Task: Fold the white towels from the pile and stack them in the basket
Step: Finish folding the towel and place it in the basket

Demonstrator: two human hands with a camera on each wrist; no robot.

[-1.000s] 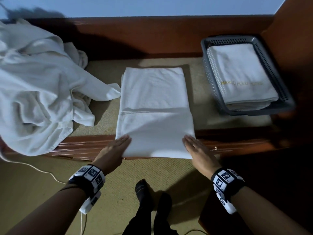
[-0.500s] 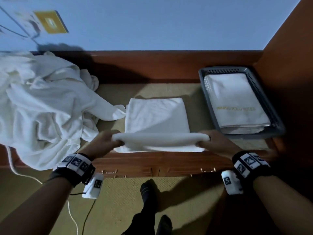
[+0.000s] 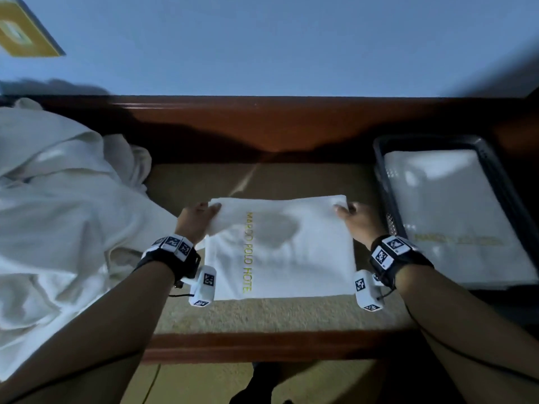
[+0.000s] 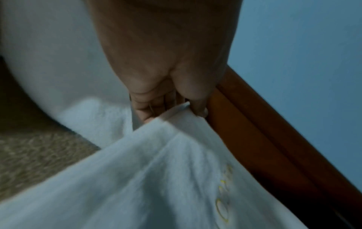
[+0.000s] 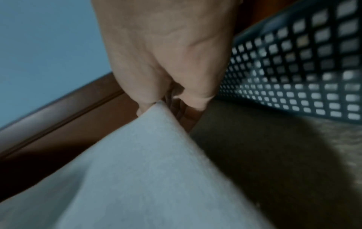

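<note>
A white towel with yellow lettering lies folded on the beige bench top, its upper layer folded over away from me. My left hand pinches its far left corner between thumb and fingers. At the far right corner my right hand pinches the cloth the same way. The dark perforated basket stands at the right with a folded towel inside. A pile of unfolded white towels fills the left.
A raised wooden ledge runs along the back of the bench under a blue wall. The basket wall is close beside my right hand. Beige bench surface shows in front of the towel.
Both hands took the towel's near edge, lifted it and carried it away from me over the far half. The towel now lies half as deep, lettering on top.
</note>
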